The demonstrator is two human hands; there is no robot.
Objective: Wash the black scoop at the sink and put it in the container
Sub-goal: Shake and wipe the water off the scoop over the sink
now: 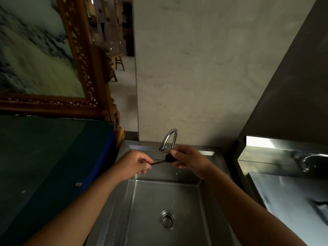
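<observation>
Steel sink (184,210), both hands holding the black scoop (164,159) under the tap (168,139).

Left hand (134,163) pinches the thin handle in its fingers; right hand (188,159) wraps the bowl end, thumb pressed on top, hiding most of it. Scoop hangs above the basin's back edge, water dripping beneath. Basin holds only its drain (167,219), with open room below the hands. Blue-edged surface (53,157) borders the left; right side is dim and cut off.

The steel sink (177,196) is viewed steeply downward from one head-worn camera, close above its near edge, the wall behind being faced
</observation>
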